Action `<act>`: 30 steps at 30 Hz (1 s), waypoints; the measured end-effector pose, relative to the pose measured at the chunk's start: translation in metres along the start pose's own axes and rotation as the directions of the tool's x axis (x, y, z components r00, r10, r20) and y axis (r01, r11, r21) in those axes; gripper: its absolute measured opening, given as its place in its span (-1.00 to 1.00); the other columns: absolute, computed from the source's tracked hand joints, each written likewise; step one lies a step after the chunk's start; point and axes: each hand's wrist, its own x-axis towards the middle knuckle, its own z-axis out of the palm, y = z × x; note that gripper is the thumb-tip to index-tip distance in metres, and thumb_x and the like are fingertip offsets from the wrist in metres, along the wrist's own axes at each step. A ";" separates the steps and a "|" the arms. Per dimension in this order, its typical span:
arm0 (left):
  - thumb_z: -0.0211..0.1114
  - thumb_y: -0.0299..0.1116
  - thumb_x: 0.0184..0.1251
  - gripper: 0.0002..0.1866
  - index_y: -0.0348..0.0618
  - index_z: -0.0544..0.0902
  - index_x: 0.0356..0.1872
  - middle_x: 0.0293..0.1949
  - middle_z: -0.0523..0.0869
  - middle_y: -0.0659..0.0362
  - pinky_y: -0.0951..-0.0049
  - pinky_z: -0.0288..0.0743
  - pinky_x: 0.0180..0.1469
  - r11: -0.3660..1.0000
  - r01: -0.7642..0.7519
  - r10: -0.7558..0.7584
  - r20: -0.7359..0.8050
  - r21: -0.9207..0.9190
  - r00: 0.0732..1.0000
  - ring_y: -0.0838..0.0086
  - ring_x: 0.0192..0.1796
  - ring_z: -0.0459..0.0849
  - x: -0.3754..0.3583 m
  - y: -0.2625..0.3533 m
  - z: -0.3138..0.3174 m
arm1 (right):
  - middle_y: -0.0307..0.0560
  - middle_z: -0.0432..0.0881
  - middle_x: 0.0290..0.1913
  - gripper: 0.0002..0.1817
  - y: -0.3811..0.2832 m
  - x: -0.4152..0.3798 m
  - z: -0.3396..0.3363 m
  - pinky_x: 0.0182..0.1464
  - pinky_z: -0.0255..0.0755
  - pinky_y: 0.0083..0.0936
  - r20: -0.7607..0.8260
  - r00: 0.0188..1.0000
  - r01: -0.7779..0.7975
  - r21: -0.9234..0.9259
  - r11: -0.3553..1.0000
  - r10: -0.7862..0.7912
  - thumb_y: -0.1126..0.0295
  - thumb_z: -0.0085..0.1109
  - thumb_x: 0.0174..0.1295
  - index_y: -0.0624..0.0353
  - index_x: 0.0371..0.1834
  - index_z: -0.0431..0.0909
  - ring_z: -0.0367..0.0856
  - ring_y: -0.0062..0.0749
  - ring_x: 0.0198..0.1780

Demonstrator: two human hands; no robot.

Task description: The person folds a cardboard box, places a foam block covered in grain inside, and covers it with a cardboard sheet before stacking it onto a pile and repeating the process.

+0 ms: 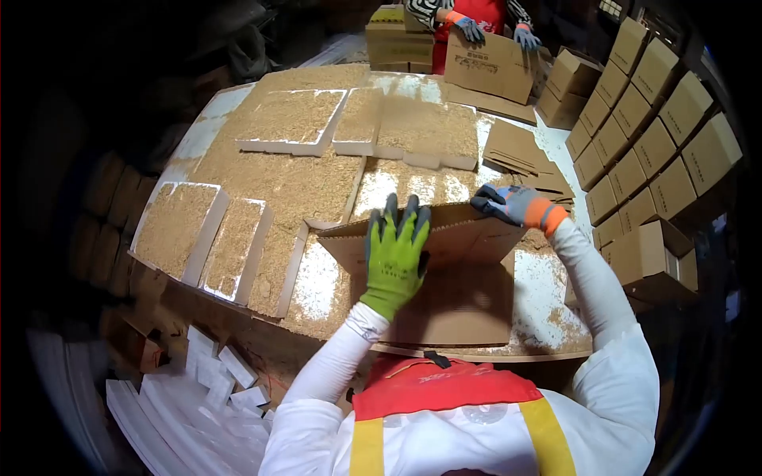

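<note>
A flat brown cardboard box (452, 293) lies half folded on the table in front of me. My left hand (395, 255), in a green glove, presses flat on its raised flap with fingers hooked over the top edge. My right hand (517, 206), in a blue and orange glove, grips the far right corner of the same flap. The flap stands tilted up from the rest of the cardboard.
Sawdust covers the table (286, 178), with white foam trays (292, 119) full of it at the left and back. Flat cardboard blanks (516, 151) lie behind. Assembled boxes (643, 135) are stacked at right. Another person's gloved hands (492, 32) hold a box at the far end.
</note>
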 end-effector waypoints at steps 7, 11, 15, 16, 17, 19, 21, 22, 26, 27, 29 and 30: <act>0.38 -0.25 0.11 -0.65 -0.01 0.62 -0.04 0.07 0.64 0.19 0.08 0.28 0.29 0.930 -0.042 0.057 0.030 -0.366 0.998 0.19 0.19 0.54 -0.030 0.063 -0.029 | 0.02 0.71 -0.19 -0.51 -0.054 0.045 0.022 -0.05 0.50 -0.15 -0.144 0.922 0.288 -0.361 0.887 -0.358 -0.08 0.19 0.23 -0.09 0.13 0.59 0.68 -0.04 -0.12; 0.40 -0.31 0.18 -0.58 -0.15 0.61 0.08 0.13 0.65 0.10 0.11 0.35 0.31 0.620 -0.023 -0.097 -0.105 -0.785 0.990 0.17 0.21 0.55 -0.057 0.011 -0.076 | -0.04 0.72 -0.19 -0.57 -0.077 0.036 0.040 -0.04 0.52 -0.20 -0.220 0.896 0.312 -0.306 0.899 -0.386 -0.06 0.15 0.28 -0.08 0.07 0.60 0.69 -0.06 -0.11; 0.44 -0.38 0.02 -0.64 -0.10 0.69 -0.08 0.00 0.72 0.13 0.21 0.39 0.29 0.780 -0.008 -0.098 -0.135 -0.626 0.986 0.22 0.20 0.58 -0.066 -0.062 -0.039 | 0.01 0.63 0.09 -0.43 -0.082 0.038 0.037 0.11 0.47 -0.17 -0.203 0.911 0.324 -0.180 0.929 -0.358 -0.10 0.22 0.22 -0.06 0.21 0.48 0.61 -0.01 0.10; 0.47 -0.32 -0.07 -0.61 -0.02 0.70 -0.11 -0.05 0.72 0.22 0.25 0.38 0.27 0.938 -0.129 0.178 0.126 -0.321 0.976 0.24 0.16 0.58 -0.069 -0.059 -0.011 | 0.08 0.45 0.29 -0.29 -0.045 0.053 0.056 0.24 0.39 -0.12 -0.376 0.757 0.526 -0.136 0.840 -0.535 -0.07 0.30 0.18 -0.05 0.36 0.33 0.51 0.07 0.22; 0.48 -0.30 -0.12 -0.60 0.04 0.71 -0.12 -0.05 0.72 0.26 0.24 0.39 0.26 0.934 -0.117 0.197 0.213 -0.338 0.957 0.22 0.14 0.58 -0.066 -0.062 0.001 | 0.12 0.36 0.34 -0.19 -0.065 0.019 0.010 0.33 0.33 -0.08 -0.384 0.744 0.584 -0.024 0.812 -0.547 -0.03 0.37 0.14 -0.05 0.43 0.24 0.47 0.14 0.25; 0.47 -0.28 -0.12 -0.60 0.13 0.72 -0.13 -0.03 0.71 0.33 0.22 0.38 0.24 0.908 -0.125 0.192 0.133 -0.400 0.972 0.24 0.12 0.58 -0.065 -0.065 0.003 | 0.19 0.39 0.29 -0.08 -0.038 -0.030 -0.028 0.30 0.41 -0.23 -0.540 0.798 0.340 0.037 0.940 -0.268 0.02 0.46 0.08 0.18 0.43 0.21 0.48 0.02 0.26; 0.46 -0.26 -0.08 -0.61 0.14 0.72 -0.11 -0.01 0.71 0.33 0.20 0.36 0.26 0.904 -0.025 0.114 0.185 -0.426 0.976 0.24 0.13 0.57 -0.064 -0.059 -0.008 | 0.21 0.45 0.26 0.03 -0.006 -0.075 -0.040 0.34 0.39 -0.31 -0.021 0.998 0.067 0.258 0.964 -0.064 -0.03 0.54 -0.04 0.38 0.38 0.23 0.49 -0.07 0.28; 0.46 -0.26 -0.07 -0.62 0.14 0.72 -0.10 0.00 0.71 0.33 0.19 0.35 0.26 0.898 0.022 0.080 0.212 -0.439 0.974 0.24 0.13 0.57 -0.061 -0.056 -0.008 | 0.26 0.46 0.27 0.12 -0.036 -0.091 -0.032 0.32 0.38 -0.27 0.014 0.940 0.328 0.225 0.917 -0.340 -0.13 0.53 -0.07 0.41 0.41 0.19 0.49 -0.03 0.30; 0.39 -0.16 0.11 -0.61 -0.03 0.72 -0.02 0.05 0.72 0.16 0.22 0.35 0.33 0.598 0.100 -0.047 0.090 -0.795 0.995 0.19 0.15 0.62 -0.059 -0.067 -0.003 | 0.10 0.65 0.10 -0.17 -0.027 -0.035 0.039 0.17 0.47 -0.36 0.170 0.901 0.428 -0.192 0.883 -0.399 -0.17 0.48 -0.05 0.14 0.22 0.54 0.64 -0.17 0.10; 0.39 -0.10 0.15 -0.57 -0.07 0.71 0.01 0.08 0.71 0.12 0.23 0.34 0.37 0.123 0.267 -0.097 0.257 -0.956 0.962 0.23 0.17 0.64 -0.054 -0.074 -0.016 | 0.05 0.70 -0.03 -0.25 -0.029 -0.011 0.034 0.10 0.51 -0.36 0.294 0.908 0.286 0.083 0.955 -0.298 -0.18 0.49 -0.08 0.11 0.09 0.62 0.67 -0.18 -0.01; 0.41 -0.12 0.14 -0.60 0.02 0.72 0.00 0.02 0.71 0.13 0.22 0.39 0.27 0.541 0.248 -0.156 0.194 -0.804 0.968 0.18 0.12 0.62 -0.050 -0.061 -0.028 | -0.03 0.75 -0.32 -0.37 -0.040 0.006 0.037 -0.11 0.56 -0.41 0.355 0.916 0.097 0.263 0.960 -0.190 -0.17 0.52 -0.14 0.12 -0.18 0.72 0.71 -0.21 -0.25; 0.42 -0.14 0.12 -0.60 0.05 0.72 0.00 0.00 0.70 0.14 0.21 0.41 0.22 0.855 0.104 -0.045 0.127 -0.508 0.991 0.18 0.10 0.60 -0.052 -0.047 -0.021 | -0.06 0.72 -0.27 -0.40 -0.044 0.008 0.042 -0.13 0.54 -0.46 0.153 0.883 0.411 0.202 0.889 -0.443 -0.12 0.53 -0.10 0.11 -0.14 0.68 0.70 -0.24 -0.23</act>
